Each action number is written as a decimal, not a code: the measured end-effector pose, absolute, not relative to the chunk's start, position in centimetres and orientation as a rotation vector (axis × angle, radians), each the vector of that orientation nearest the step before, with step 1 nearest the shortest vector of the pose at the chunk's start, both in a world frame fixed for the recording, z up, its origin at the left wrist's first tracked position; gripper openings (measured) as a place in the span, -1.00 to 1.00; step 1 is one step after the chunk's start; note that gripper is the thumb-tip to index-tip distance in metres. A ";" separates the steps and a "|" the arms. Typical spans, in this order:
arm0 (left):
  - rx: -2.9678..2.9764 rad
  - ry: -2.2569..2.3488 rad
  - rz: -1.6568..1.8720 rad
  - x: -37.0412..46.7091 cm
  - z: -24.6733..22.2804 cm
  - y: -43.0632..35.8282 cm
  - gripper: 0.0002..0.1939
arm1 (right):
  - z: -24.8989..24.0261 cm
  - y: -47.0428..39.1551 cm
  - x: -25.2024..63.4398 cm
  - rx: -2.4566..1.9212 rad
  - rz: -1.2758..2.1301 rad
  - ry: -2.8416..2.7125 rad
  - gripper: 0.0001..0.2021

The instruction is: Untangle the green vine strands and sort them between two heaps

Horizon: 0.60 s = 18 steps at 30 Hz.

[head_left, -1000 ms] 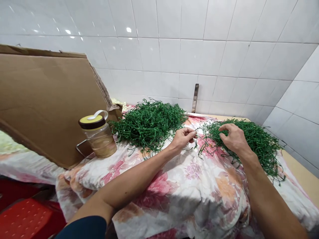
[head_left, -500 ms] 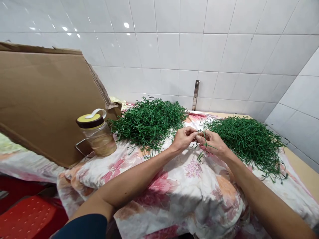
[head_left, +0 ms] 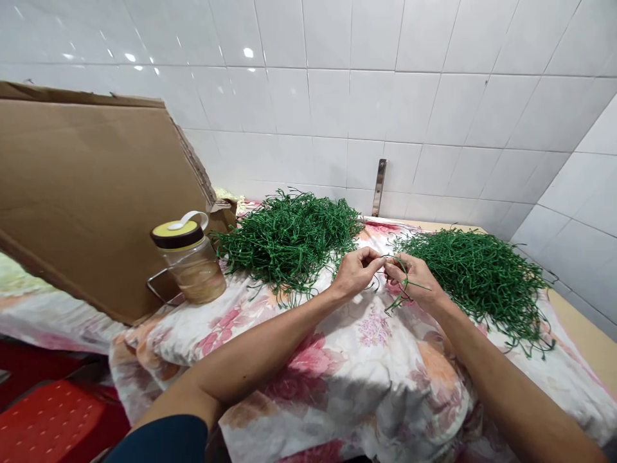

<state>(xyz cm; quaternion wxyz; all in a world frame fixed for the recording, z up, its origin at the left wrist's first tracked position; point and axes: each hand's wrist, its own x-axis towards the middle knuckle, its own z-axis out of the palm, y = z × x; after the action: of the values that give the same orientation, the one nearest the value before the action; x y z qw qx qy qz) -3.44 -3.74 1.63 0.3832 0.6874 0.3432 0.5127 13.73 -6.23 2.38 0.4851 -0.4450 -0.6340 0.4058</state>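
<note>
In front of me, my left hand (head_left: 355, 272) and my right hand (head_left: 417, 280) meet with their fingertips close together over the cloth. Both are closed in a pinch on a thin green stem piece (head_left: 399, 299), which looks like an artificial plant stem with several branching ends. Some of its ends stick out across my right fingers and hang below them. The exact spot where the fingertips grip is partly hidden. Behind my left hand lies a tangled pile of green stems (head_left: 294, 238). A second pile of the same stems (head_left: 475, 276) spreads out to the right of my right hand.
A floral cloth (head_left: 337, 386) covers the table. At the left stand a clear jar (head_left: 195, 273) with a yellow and black lid and a large cardboard sheet (head_left: 91, 199). A red stool (head_left: 58, 418) is at lower left. White tiled walls (head_left: 328, 96) close off the back and right.
My fingertips have drawn slightly apart, with the right hand shifted a little to the right. The green stem piece has moved with it. Both piles look the same.
</note>
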 end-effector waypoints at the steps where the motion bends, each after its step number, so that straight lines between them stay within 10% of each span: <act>1: 1.752 0.865 1.302 -3.4 1.7 -3.8 -0.77 | 2.4 -6.2 13.7 -1.091 1.005 -1.530 -0.60; 18: 1.886 0.906 1.398 -3.5 1.6 -4.1 -0.77 | 2.5 -6.7 13.3 -0.871 1.617 -1.158 -0.57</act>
<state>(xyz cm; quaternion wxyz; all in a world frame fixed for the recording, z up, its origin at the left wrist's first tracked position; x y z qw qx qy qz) -3.54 -4.13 1.64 0.3073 0.7132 0.3425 0.5287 13.29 -6.73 2.45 0.4663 -0.3548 -0.4717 0.6589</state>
